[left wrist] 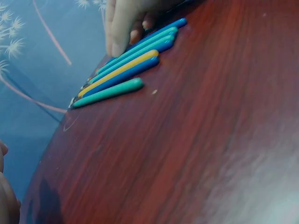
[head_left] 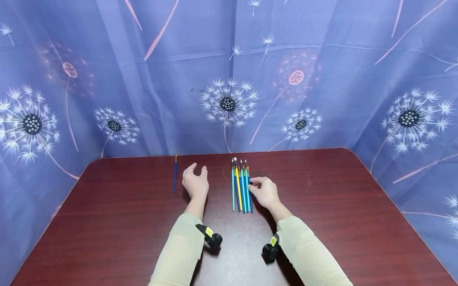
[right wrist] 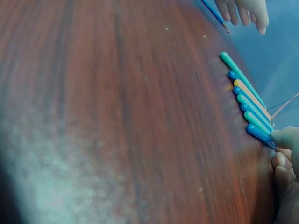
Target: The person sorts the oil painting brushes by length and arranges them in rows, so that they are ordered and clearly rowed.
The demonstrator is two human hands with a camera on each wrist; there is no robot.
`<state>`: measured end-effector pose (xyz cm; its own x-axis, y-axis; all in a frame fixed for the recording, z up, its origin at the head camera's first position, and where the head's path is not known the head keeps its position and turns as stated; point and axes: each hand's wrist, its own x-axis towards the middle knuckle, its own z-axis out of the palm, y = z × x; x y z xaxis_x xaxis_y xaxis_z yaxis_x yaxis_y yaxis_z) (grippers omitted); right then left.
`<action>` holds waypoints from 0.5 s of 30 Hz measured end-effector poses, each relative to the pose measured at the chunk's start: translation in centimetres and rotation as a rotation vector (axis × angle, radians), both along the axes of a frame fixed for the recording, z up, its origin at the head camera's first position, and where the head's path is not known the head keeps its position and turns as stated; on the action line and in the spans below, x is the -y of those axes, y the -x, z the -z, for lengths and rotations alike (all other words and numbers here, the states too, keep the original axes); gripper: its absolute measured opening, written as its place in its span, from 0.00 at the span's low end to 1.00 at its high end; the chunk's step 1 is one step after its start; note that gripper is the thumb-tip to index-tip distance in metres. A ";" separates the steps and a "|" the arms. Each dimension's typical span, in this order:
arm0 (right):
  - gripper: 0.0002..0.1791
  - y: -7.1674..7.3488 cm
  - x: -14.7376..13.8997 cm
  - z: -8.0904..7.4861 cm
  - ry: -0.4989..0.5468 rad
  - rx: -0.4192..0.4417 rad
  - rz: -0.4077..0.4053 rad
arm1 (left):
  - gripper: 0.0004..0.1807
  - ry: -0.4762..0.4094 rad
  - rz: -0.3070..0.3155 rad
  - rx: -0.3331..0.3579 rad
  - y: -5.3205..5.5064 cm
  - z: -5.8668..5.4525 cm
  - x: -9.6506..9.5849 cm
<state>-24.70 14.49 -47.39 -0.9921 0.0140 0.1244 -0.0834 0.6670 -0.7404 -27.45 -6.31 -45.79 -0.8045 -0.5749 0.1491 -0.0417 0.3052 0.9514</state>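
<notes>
Several paintbrushes lie side by side on the table, bristles toward the curtain, with turquoise, blue and yellow handles. A turquoise paintbrush (head_left: 233, 194) is at the row's left edge, and a yellow paintbrush (head_left: 239, 191) lies near it. At the right edge, my right hand (head_left: 266, 192) pinches a blue paintbrush (right wrist: 258, 134) between thumb and fingers; its bristle end is hidden in the right wrist view. My left hand (head_left: 196, 185) holds nothing, its thumb and fingers apart, between the row and a separate blue paintbrush (head_left: 175, 176) on the left.
The brushes lie on a dark red wood-grain table (head_left: 102, 234) with rounded far corners. A blue curtain (head_left: 181, 98) with dandelion prints hangs behind and along both sides. Black wrist cameras (head_left: 214, 239) are strapped over both light sleeves.
</notes>
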 end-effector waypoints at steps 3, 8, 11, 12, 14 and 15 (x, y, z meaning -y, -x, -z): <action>0.16 -0.1 -0.1 0.2 -0.006 0.012 0.001 | 0.22 -0.007 0.019 0.005 -0.1 0.4 -0.8; 0.16 -0.1 -0.1 0.4 -0.002 0.005 -0.002 | 0.24 -0.033 0.062 -0.021 -0.2 0.6 -2.2; 0.16 0.0 -0.1 0.3 -0.004 -0.007 0.000 | 0.24 -0.044 0.092 -0.036 -0.1 0.6 -3.0; 0.15 0.1 -0.1 0.3 -0.005 -0.008 0.000 | 0.25 -0.044 0.101 -0.036 -0.1 0.6 -3.3; 0.16 0.1 -0.1 0.2 -0.006 -0.009 -0.005 | 0.25 -0.032 0.111 -0.032 -0.1 0.7 -3.9; 0.16 0.1 -0.1 0.2 -0.008 -0.010 -0.006 | 0.24 -0.025 0.115 -0.028 -0.1 0.8 -4.2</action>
